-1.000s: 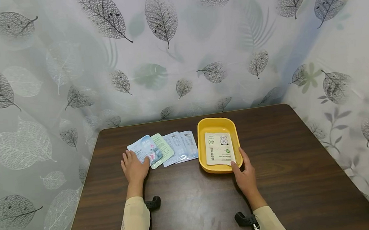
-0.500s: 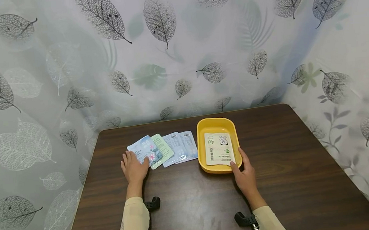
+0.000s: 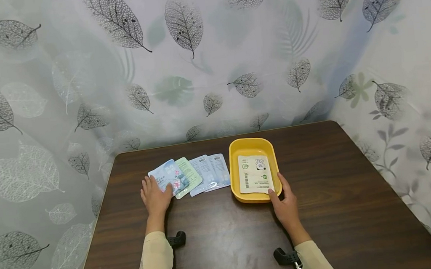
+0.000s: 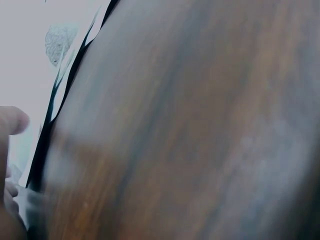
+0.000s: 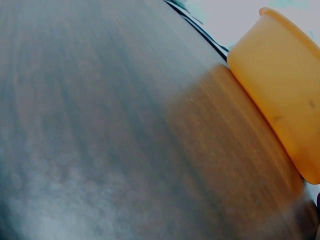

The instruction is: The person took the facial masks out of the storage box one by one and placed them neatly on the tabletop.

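My left hand (image 3: 157, 198) lies at the near-left edge of a blue packet with pink flowers (image 3: 168, 176), its fingers spread and the thumb touching the packet's lower edge. That packet overlaps a green packet (image 3: 188, 177). Two pale blue packets (image 3: 202, 173) continue the fanned row to the right. In a yellow plastic tray (image 3: 234, 162) sits a cream paper packet with a panda print (image 3: 256, 175). My right hand (image 3: 286, 207) grips the tray's near-right corner, thumb over the rim and fingers along the outer side. In the right wrist view the tray's side wall (image 5: 280, 85) shows.
A dark wood table (image 3: 224, 243) carries everything, with its far edge against a leaf-patterned curtain (image 3: 210, 67). The left wrist view holds mostly blurred tabletop (image 4: 190, 125), plus part of the hand at its left border.
The head view has shifted very slightly. Both hands, the packets and the tray otherwise keep their places.
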A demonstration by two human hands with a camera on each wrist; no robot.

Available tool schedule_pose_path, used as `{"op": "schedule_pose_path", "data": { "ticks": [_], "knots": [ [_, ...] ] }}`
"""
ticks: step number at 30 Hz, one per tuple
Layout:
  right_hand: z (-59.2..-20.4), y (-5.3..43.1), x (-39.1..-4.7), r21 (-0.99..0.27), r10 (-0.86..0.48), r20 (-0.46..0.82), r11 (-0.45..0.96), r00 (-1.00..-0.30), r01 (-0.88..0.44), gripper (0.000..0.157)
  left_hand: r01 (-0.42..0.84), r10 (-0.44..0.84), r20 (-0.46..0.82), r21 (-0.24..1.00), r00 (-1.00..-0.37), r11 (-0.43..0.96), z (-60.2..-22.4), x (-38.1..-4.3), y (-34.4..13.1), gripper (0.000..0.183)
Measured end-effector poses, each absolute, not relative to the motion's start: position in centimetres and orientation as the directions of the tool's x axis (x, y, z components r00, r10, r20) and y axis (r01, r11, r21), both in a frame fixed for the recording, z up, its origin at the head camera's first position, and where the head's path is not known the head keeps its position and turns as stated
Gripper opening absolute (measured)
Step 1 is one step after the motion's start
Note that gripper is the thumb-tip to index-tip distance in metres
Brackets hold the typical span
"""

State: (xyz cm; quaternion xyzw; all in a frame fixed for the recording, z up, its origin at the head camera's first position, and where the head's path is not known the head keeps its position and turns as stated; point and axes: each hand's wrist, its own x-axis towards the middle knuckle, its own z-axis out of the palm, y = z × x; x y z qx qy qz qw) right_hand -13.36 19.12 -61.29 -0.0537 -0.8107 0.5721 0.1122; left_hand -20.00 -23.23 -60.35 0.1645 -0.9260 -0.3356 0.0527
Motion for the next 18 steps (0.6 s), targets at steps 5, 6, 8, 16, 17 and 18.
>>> {"op": "schedule_pose_path", "data": {
  "ticks": [5, 6, 8, 16, 17, 18],
  "knots": [
    [-61.3, 19.1, -13.4, -0.943, 0.212, 0.116, 0.331, -0.970, -0.041, 0.067, -0.222, -0.402, 0.053, 0.765, -0.914, 0.605, -60.2, -20.1, -23.6, 0.087],
    [-61.3, 19.1, -13.4, -0.943, 0.212, 0.117, 0.330, -0.970, -0.041, 0.067, -0.214, -0.417, 0.064, 0.783, -0.907, 0.584, -60.1, -20.1, -23.7, 0.087],
    [-61.3, 19.2, -13.5, -0.943, 0.214, 0.118, 0.331, -0.970, -0.042, 0.067, -0.202, -0.438, 0.068, 0.816, -0.896, 0.541, -59.8, -20.2, -23.8, 0.085],
    [-61.3, 19.2, -13.5, -0.942, 0.213, 0.126, 0.332, -0.969, -0.050, 0.067, -0.142, -0.479, 0.064, 0.913, -0.875, 0.382, -57.3, -20.3, -23.5, 0.081],
    [-61.3, 19.2, -13.5, -0.942, 0.213, 0.126, 0.332, -0.969, -0.049, 0.067, -0.131, -0.483, 0.064, 0.924, -0.873, 0.359, -56.9, -20.4, -23.4, 0.080],
    [-61.3, 19.2, -13.5, -0.943, 0.210, 0.125, 0.330, -0.970, -0.050, 0.067, -0.123, -0.489, 0.065, 0.931, -0.870, 0.343, -56.6, -20.5, -23.3, 0.079]
  ]
}}
